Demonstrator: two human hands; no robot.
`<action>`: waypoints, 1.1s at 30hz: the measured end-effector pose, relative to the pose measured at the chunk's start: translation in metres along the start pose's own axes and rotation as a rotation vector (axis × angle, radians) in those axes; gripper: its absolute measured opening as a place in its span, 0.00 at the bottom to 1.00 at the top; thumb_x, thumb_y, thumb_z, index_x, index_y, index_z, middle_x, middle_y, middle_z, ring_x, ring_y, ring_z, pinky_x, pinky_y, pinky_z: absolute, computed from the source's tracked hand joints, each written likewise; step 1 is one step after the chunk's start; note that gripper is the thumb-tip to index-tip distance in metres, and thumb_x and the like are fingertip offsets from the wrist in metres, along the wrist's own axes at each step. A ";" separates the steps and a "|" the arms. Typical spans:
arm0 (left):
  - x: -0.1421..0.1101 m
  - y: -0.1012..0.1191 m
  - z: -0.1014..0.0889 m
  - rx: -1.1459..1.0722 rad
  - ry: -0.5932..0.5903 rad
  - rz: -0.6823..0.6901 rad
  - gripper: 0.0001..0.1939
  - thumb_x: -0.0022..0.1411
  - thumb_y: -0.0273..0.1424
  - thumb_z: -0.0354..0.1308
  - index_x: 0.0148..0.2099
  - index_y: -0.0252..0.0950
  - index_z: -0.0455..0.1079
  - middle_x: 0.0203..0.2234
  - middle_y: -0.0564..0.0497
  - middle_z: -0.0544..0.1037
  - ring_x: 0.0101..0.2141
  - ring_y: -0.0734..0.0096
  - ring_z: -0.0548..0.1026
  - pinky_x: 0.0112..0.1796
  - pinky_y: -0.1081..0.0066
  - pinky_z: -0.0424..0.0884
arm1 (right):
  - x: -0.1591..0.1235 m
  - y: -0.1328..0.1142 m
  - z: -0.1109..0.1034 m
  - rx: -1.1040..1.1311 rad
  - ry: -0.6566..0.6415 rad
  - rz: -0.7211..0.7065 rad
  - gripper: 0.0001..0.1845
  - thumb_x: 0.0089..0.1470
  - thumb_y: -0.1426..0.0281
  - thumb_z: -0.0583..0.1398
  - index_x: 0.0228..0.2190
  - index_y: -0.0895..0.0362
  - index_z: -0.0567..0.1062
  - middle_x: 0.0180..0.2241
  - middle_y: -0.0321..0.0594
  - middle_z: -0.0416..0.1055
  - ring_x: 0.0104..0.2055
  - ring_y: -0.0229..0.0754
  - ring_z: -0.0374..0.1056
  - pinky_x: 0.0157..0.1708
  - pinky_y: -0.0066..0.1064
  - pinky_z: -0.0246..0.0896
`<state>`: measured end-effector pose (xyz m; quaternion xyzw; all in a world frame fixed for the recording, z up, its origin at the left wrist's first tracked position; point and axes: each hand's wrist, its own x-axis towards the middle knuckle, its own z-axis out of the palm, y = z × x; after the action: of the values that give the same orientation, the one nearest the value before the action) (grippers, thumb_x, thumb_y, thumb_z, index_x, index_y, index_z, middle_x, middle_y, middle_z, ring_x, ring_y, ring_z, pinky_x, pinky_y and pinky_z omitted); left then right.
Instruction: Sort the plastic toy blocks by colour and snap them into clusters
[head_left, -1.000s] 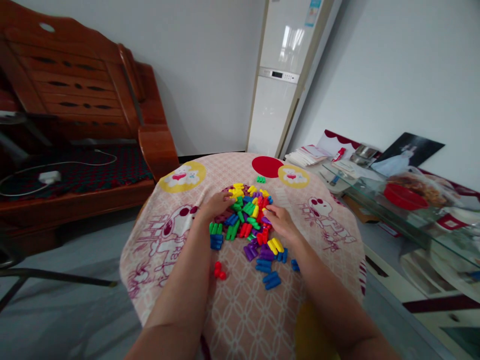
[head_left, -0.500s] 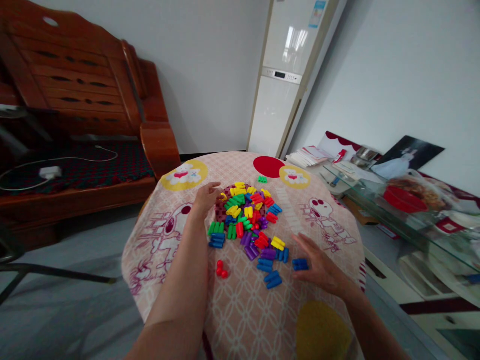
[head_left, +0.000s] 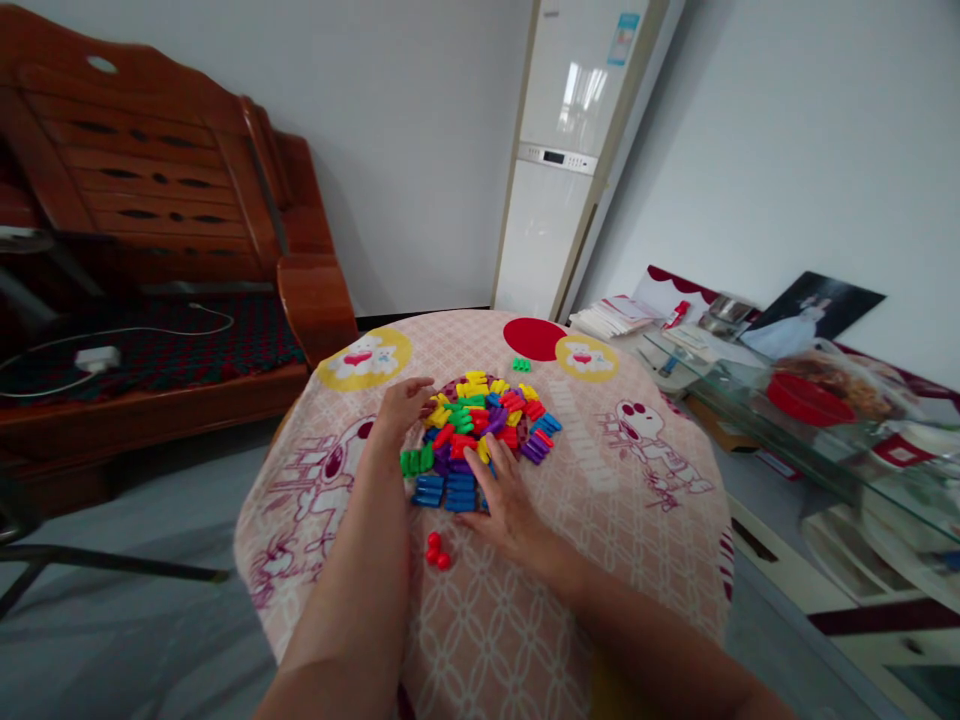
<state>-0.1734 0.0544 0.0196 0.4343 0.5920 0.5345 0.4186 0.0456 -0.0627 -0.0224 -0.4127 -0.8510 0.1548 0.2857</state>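
Observation:
A heap of colourful plastic building pieces (head_left: 465,420) lies in the middle of the round table, on and around a dark red perforated base (head_left: 450,389) that they mostly cover. My left hand (head_left: 405,408) rests at the heap's left edge, fingers loosely spread beside the yellow pieces (head_left: 437,413). My right hand (head_left: 506,500) is at the near right side, fingers spread against the pieces, next to blue pieces (head_left: 460,492). A red knobbed piece (head_left: 437,553) lies apart, nearer to me. Green pieces (head_left: 417,461) sit by my left wrist.
A patterned cloth (head_left: 525,620) covers the table. A small green piece (head_left: 521,365) lies beyond the heap. On the right stands a glass-topped cabinet (head_left: 750,375) with a red bowl (head_left: 810,397); a wooden bench (head_left: 165,200) is at the left.
My right hand went from the heap out to the right, then swept left, bringing the scattered blue, purple and yellow pieces in against the heap. My left hand shifted slightly left, off the pieces.

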 end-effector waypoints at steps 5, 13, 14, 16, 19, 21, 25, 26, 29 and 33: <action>0.011 -0.010 -0.008 0.295 0.087 0.070 0.18 0.56 0.31 0.59 0.48 0.32 0.77 0.40 0.44 0.82 0.41 0.62 0.79 0.42 0.69 0.75 | 0.036 0.001 -0.023 0.015 0.124 -0.087 0.35 0.58 0.54 0.59 0.63 0.51 0.63 0.66 0.47 0.56 0.69 0.54 0.46 0.67 0.52 0.43; 0.018 -0.021 -0.005 0.496 0.159 0.069 0.18 0.60 0.29 0.55 0.51 0.33 0.77 0.45 0.44 0.81 0.45 0.62 0.78 0.45 0.69 0.73 | 0.131 0.119 -0.084 0.178 0.282 0.266 0.33 0.58 0.53 0.56 0.59 0.57 0.67 0.61 0.50 0.63 0.64 0.51 0.58 0.65 0.46 0.49; 0.017 -0.020 -0.005 0.523 0.148 0.072 0.18 0.60 0.29 0.55 0.51 0.34 0.77 0.45 0.44 0.81 0.45 0.62 0.78 0.46 0.69 0.72 | 0.141 0.133 -0.085 0.185 0.262 0.349 0.34 0.57 0.53 0.57 0.59 0.59 0.68 0.62 0.52 0.62 0.64 0.52 0.57 0.65 0.46 0.49; 0.016 -0.017 -0.004 0.568 0.121 0.085 0.17 0.61 0.28 0.54 0.50 0.34 0.77 0.45 0.44 0.81 0.46 0.62 0.78 0.47 0.69 0.72 | 0.157 0.153 -0.082 0.201 0.212 0.460 0.33 0.57 0.54 0.57 0.58 0.60 0.69 0.63 0.53 0.60 0.65 0.52 0.56 0.65 0.45 0.49; 0.014 -0.014 -0.002 0.603 0.088 0.094 0.17 0.61 0.27 0.54 0.50 0.34 0.77 0.44 0.45 0.82 0.45 0.62 0.78 0.46 0.70 0.72 | 0.176 0.168 -0.072 0.182 0.175 0.487 0.27 0.57 0.57 0.58 0.54 0.56 0.73 0.63 0.49 0.61 0.67 0.51 0.53 0.66 0.45 0.46; 0.013 -0.013 -0.001 0.619 0.067 0.106 0.17 0.61 0.27 0.54 0.50 0.34 0.77 0.44 0.46 0.82 0.45 0.62 0.78 0.47 0.70 0.72 | 0.184 0.170 -0.065 0.168 0.140 0.433 0.21 0.56 0.59 0.59 0.49 0.54 0.77 0.60 0.46 0.66 0.66 0.50 0.55 0.66 0.45 0.47; 0.014 -0.014 0.000 0.645 0.040 0.136 0.17 0.61 0.26 0.53 0.50 0.35 0.77 0.45 0.47 0.81 0.46 0.63 0.78 0.48 0.70 0.71 | 0.183 0.165 -0.058 0.208 0.036 0.230 0.15 0.56 0.59 0.58 0.37 0.54 0.80 0.48 0.43 0.76 0.55 0.49 0.68 0.60 0.45 0.57; 0.014 -0.014 0.000 0.654 0.039 0.141 0.18 0.61 0.27 0.53 0.50 0.35 0.77 0.45 0.47 0.81 0.46 0.63 0.78 0.48 0.70 0.71 | 0.179 0.161 -0.057 0.228 0.022 0.185 0.16 0.56 0.58 0.58 0.35 0.54 0.80 0.46 0.43 0.77 0.52 0.48 0.70 0.59 0.45 0.59; 0.015 -0.014 0.002 0.674 0.041 0.157 0.18 0.61 0.28 0.52 0.50 0.36 0.77 0.45 0.47 0.81 0.46 0.63 0.77 0.49 0.69 0.71 | 0.157 0.147 -0.057 0.325 0.008 0.118 0.21 0.56 0.52 0.57 0.35 0.55 0.81 0.44 0.44 0.78 0.49 0.48 0.72 0.57 0.43 0.62; 0.014 -0.011 0.004 0.682 0.028 0.151 0.18 0.60 0.29 0.53 0.50 0.37 0.78 0.44 0.47 0.81 0.46 0.62 0.78 0.48 0.69 0.71 | 0.123 0.121 -0.060 0.481 0.036 0.132 0.25 0.56 0.48 0.57 0.39 0.55 0.81 0.45 0.44 0.78 0.50 0.48 0.72 0.57 0.44 0.62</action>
<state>-0.1743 0.0686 0.0074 0.5845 0.7084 0.3412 0.2005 0.0956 0.1099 0.0083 -0.3901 -0.7556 0.3637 0.3802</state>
